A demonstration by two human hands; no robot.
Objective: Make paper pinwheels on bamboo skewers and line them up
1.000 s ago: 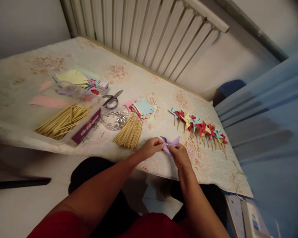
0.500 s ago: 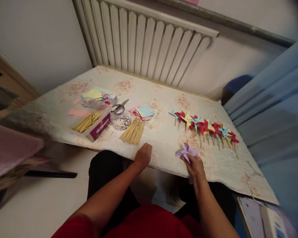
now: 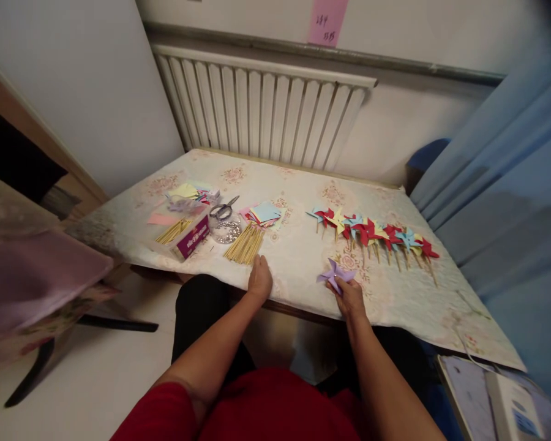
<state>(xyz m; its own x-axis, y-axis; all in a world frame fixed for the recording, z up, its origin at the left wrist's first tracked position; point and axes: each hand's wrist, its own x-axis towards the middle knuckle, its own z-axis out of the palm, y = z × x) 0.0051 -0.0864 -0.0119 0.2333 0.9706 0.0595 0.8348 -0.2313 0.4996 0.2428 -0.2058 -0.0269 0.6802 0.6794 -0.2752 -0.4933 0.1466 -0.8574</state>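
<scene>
Between the thumb and fingers of my right hand is a purple paper pinwheel, its blades facing up, with a small bright pin at its centre. My left hand is curled closed at the table's front edge, touching or just beside the near ends of a fanned bundle of thin wooden sticks. What its fingers hold, if anything, is hidden. Behind the sticks lies a stack of coloured paper squares. A round clear dish of shiny pins sits to their left.
Finished pinwheels on sticks lie in a row at the right. Scissors rest by the dish. A purple-sided box holds more sticks, with paper scraps behind. A radiator lines the wall; a blue curtain hangs right.
My left hand has moved up to the near ends of the sticks. The right hand still holds the purple pinwheel. The head view has tilted up, showing more wall.
</scene>
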